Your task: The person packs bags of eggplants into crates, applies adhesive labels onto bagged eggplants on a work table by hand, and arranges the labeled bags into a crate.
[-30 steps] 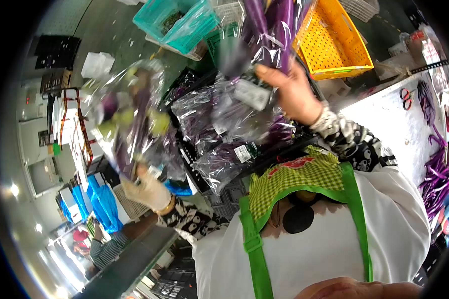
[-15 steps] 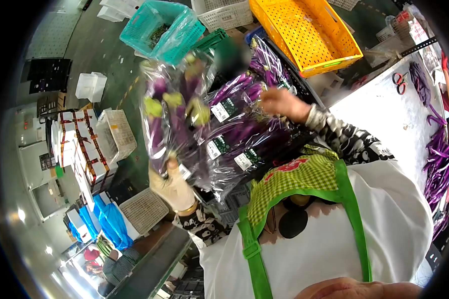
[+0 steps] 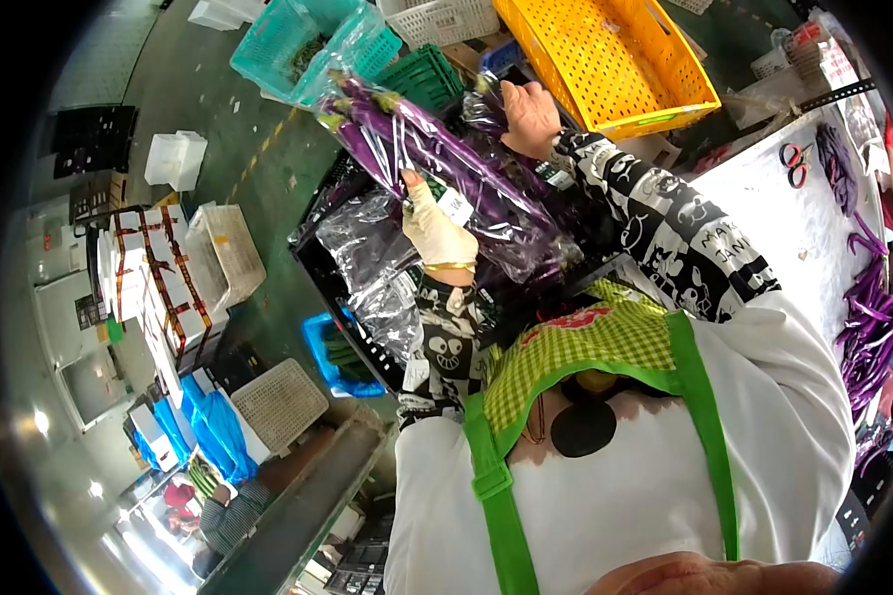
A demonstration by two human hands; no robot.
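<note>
My left hand [image 3: 439, 233], in a pale glove, is closed on a clear bag of long purple eggplants [image 3: 486, 188] with a white label. The bag lies slanted across a black crate [image 3: 332, 283], its stem ends at the far left. My bare right hand [image 3: 531, 119] has its fingers curled at the crate's far side, beside another bag of eggplants [image 3: 484, 107]. Whether that hand grips the bag is hidden. Crumpled clear plastic bags [image 3: 372, 263] lie in the crate's left part, near my left forearm.
A yellow crate [image 3: 605, 59] stands beyond my right hand, with a teal basket [image 3: 268, 50] and a green crate [image 3: 422, 77] further left. On the right, a white table [image 3: 754, 218] holds red scissors [image 3: 796, 164] and loose eggplants [image 3: 873, 307]. A blue basket [image 3: 342, 347] stands at the left.
My left hand has moved up and right; the bagged eggplants held up at the left now lie slanted over the crate. My right hand has moved away from me, to the crate's far side.
</note>
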